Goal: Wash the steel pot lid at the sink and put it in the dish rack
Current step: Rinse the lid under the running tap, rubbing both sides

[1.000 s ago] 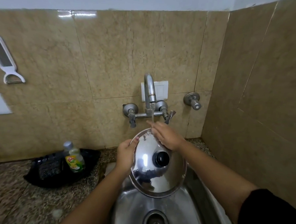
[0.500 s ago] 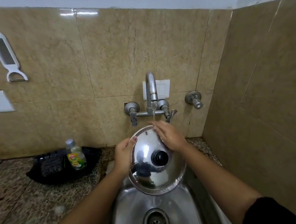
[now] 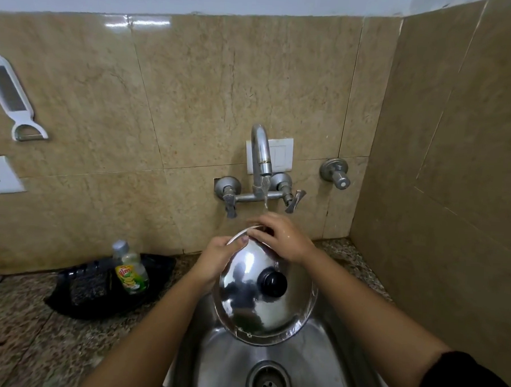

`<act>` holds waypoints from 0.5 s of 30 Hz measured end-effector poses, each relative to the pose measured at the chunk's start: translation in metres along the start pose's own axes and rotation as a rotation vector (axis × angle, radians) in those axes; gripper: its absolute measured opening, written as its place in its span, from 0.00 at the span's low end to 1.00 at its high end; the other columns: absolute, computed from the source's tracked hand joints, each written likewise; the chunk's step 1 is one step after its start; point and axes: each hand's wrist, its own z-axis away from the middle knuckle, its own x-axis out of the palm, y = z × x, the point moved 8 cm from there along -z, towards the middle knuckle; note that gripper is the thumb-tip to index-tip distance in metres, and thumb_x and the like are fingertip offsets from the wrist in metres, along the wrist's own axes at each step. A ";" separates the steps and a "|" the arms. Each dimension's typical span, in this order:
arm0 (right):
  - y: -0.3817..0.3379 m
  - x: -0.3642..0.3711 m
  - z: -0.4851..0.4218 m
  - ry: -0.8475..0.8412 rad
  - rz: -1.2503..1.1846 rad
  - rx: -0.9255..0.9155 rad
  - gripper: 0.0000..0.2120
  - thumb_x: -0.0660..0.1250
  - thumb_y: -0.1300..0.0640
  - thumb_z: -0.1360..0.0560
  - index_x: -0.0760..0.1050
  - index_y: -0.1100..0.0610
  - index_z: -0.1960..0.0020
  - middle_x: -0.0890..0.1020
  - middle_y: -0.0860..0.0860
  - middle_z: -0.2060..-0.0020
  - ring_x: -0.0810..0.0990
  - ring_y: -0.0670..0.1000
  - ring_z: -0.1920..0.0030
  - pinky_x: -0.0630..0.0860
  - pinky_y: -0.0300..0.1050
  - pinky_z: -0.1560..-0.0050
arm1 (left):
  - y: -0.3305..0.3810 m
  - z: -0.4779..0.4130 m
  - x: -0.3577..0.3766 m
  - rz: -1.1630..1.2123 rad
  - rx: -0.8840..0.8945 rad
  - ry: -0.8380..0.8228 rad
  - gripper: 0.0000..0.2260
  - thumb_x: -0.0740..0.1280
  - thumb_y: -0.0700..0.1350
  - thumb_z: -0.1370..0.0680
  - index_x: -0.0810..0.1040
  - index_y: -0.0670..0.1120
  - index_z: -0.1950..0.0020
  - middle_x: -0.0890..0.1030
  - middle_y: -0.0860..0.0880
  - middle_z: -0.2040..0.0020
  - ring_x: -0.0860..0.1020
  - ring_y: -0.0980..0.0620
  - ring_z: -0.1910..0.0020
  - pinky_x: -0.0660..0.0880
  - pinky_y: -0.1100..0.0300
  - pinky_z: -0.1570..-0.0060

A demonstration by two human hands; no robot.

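Observation:
The steel pot lid (image 3: 251, 305), shiny with a black knob (image 3: 272, 282), is held tilted over the steel sink (image 3: 227, 366). My left hand (image 3: 218, 258) grips its left rim, thumb on the top edge. My right hand (image 3: 281, 237) lies over the lid's far upper edge, fingers curled on the rim, directly under the thin stream running from the tap (image 3: 260, 161). The lid's underside is hidden. No dish rack is in view.
A dish-soap bottle (image 3: 130, 271) lies in a black tray (image 3: 95, 288) on the granite counter (image 3: 18, 337) to the left. A white peeler (image 3: 12, 97) hangs on the tiled wall. A side wall stands close on the right. The drain (image 3: 268, 385) sits below the lid.
My right hand has slid from the lid's upper face to its far top rim. The lid and left hand stay in nearly the same place under the running water.

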 end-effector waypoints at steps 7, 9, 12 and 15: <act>0.083 -0.020 0.061 0.516 -0.483 0.497 0.10 0.63 0.47 0.22 0.79 0.49 0.47 0.83 0.44 0.54 0.80 0.45 0.50 0.76 0.41 0.52 | -0.024 0.007 -0.020 0.415 0.003 0.273 0.18 0.73 0.55 0.30 0.79 0.39 0.55 0.78 0.38 0.55 0.74 0.41 0.56 0.73 0.46 0.54; 0.086 -0.010 0.074 0.600 -0.574 0.539 0.10 0.62 0.49 0.21 0.80 0.52 0.51 0.83 0.46 0.58 0.80 0.46 0.55 0.77 0.43 0.54 | -0.026 0.011 -0.022 0.504 0.009 0.329 0.15 0.71 0.52 0.27 0.79 0.39 0.54 0.79 0.38 0.55 0.75 0.42 0.56 0.74 0.48 0.52; 0.087 0.001 0.085 0.696 -0.679 0.612 0.11 0.61 0.52 0.21 0.80 0.55 0.56 0.82 0.50 0.61 0.79 0.48 0.59 0.74 0.44 0.56 | -0.036 0.013 -0.022 0.515 -0.008 0.387 0.10 0.68 0.49 0.24 0.80 0.42 0.58 0.82 0.44 0.61 0.78 0.44 0.58 0.76 0.52 0.53; 0.091 0.005 0.088 0.722 -0.749 0.681 0.10 0.63 0.54 0.21 0.80 0.56 0.55 0.82 0.51 0.60 0.78 0.50 0.56 0.74 0.45 0.53 | -0.047 0.012 -0.019 0.436 -0.109 0.314 0.13 0.68 0.56 0.25 0.81 0.46 0.56 0.83 0.49 0.64 0.80 0.46 0.60 0.79 0.50 0.56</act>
